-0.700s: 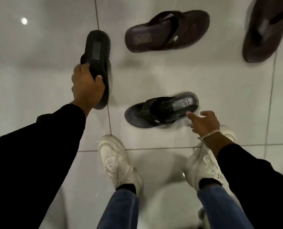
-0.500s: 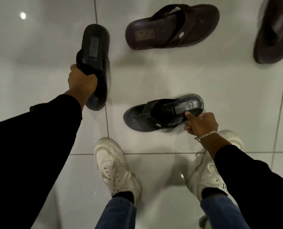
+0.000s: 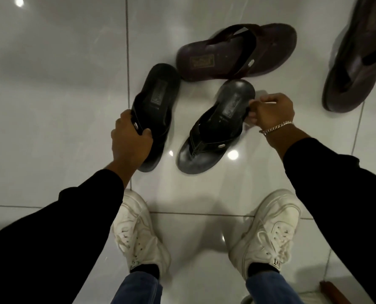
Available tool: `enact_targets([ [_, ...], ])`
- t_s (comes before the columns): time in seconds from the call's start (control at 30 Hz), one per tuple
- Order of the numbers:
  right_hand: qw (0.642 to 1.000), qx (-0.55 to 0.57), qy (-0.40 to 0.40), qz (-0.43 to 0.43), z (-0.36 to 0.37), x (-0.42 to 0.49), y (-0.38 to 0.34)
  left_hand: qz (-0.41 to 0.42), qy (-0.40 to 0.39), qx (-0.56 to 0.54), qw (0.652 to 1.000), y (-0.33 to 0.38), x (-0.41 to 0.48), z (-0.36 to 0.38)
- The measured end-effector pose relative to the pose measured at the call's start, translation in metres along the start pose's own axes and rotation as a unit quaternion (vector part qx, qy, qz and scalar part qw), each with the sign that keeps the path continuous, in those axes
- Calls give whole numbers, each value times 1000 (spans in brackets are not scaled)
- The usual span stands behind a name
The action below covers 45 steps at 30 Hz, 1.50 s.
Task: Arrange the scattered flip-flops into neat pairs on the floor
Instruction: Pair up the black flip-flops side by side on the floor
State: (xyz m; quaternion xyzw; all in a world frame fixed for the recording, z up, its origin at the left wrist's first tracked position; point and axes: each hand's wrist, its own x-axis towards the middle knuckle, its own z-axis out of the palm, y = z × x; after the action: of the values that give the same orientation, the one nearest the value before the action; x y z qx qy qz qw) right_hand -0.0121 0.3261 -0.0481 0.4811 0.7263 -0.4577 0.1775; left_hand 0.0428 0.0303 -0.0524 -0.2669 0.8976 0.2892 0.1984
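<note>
Left hand [image 3: 131,140] is clamped on one black flip-flop [image 3: 157,106], right hand [image 3: 270,111] pinches the other black flip-flop [image 3: 215,130] at its heel. I'd swing that heel toward the left grip till both sit parallel, toes level.

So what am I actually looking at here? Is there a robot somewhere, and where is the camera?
No robot: a person wears one wide-angle camera on the head, looking down at their own hands and white sneakers. The floor is glossy pale tile. The left hand grips one black flip-flop by its strap. The right hand, wearing a chain bracelet, pinches the heel edge of the second black flip-flop. Both point roughly the same way, a gap apart. Two brown flip-flops wait beyond: one just past the black ones, another at the far right.
</note>
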Motion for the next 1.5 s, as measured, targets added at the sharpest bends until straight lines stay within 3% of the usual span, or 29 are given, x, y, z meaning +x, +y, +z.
enact_targets([
  [0.1,999,-46,-21,-6,2,-13,3,-9,-16,-11,1000,-2,1,1],
  [0.2,985,-125,-98,-61,7,-35,23,28,-54,-15,998,0,-9,7],
  [0.27,981,-105,-140,-83,10,-48,36,51,-74,-19,996,-1,-21,15],
  [0.47,986,-28,-157,-54,6,-55,52,80,-93,-34,992,-19,-48,30],
  [0.77,972,-168,-124,-103,26,-76,61,56,-41,-62,996,-29,-48,20],
  [0.93,979,-131,-102,-119,37,-81,61,61,-32,-70,995,-25,-40,17],
  [1.07,992,-99,-48,-60,28,-80,65,37,-37,-89,995,-23,-38,18],
  [1.27,985,-93,-133,-65,40,-100,63,6,-27,-125,992,-23,-38,8],
  [1.37,978,-66,-176,-87,70,-99,45,-38,23,-153,987,-31,-16,-16],
  [1.5,981,79,-177,-17,114,-102,20,-94,57,-159,981,-47,31,-59],
])
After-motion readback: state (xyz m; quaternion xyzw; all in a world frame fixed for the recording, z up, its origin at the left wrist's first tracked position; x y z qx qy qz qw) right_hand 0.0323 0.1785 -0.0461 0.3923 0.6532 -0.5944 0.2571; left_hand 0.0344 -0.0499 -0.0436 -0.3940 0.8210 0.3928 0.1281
